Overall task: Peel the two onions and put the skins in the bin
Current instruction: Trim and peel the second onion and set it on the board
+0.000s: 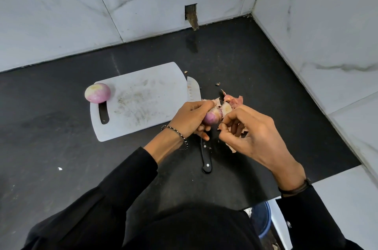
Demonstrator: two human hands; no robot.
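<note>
From the head view, you are on the second onion of the two. Your left hand [192, 119] is curled round the onion in hand [213, 116], gripping it just above the counter [255, 61]. Your right hand [251, 133], fingers bent in close, pinches a flap of skin at the side of that onion facing it. The top of it already shows bare purple and pale flesh, so I judge this one partly stripped, with some skin left low down. The peeled onion [97, 93] sits well off to the far side of your left hand, on the corner of the cutting board [143, 102], and looks finished. Loose skins [233, 100] lie on the counter just beyond your right hand's fingertips, with more scraps under that hand. The knife [193, 90] rests under your left hand, blade pointing away from you, along the board's edge. None of the skins are binned yet. A blue container [263, 223] shows below your right wrist, off the counter edge; it may be the bin, though I cannot tell. Left to do: finish this peel, gather every scrap, drop them in.
</note>
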